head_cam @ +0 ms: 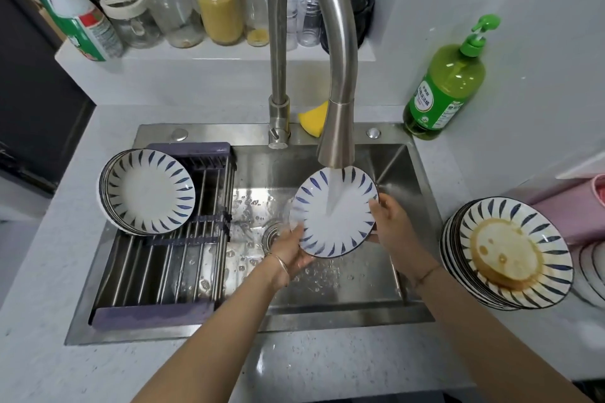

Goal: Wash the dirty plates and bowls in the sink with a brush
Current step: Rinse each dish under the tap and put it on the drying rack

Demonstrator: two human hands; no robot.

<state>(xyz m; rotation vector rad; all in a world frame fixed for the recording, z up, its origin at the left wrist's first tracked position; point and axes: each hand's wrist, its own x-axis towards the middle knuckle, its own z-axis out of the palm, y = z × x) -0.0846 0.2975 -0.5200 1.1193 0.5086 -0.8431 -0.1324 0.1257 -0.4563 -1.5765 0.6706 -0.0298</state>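
A white plate with blue leaf marks is tilted under the running faucet over the steel sink. My left hand grips its lower left rim. My right hand holds its right rim from behind. Water streams onto the plate's face. A stack of clean matching plates leans on the drying rack at the sink's left. A stack of dirty plates with brown sauce on top sits on the counter at right. No brush is in view.
A yellow sponge lies behind the faucet. A green dish soap bottle stands at the back right. Jars and a spray bottle line the back ledge. Pink items and more dishes lie at the far right.
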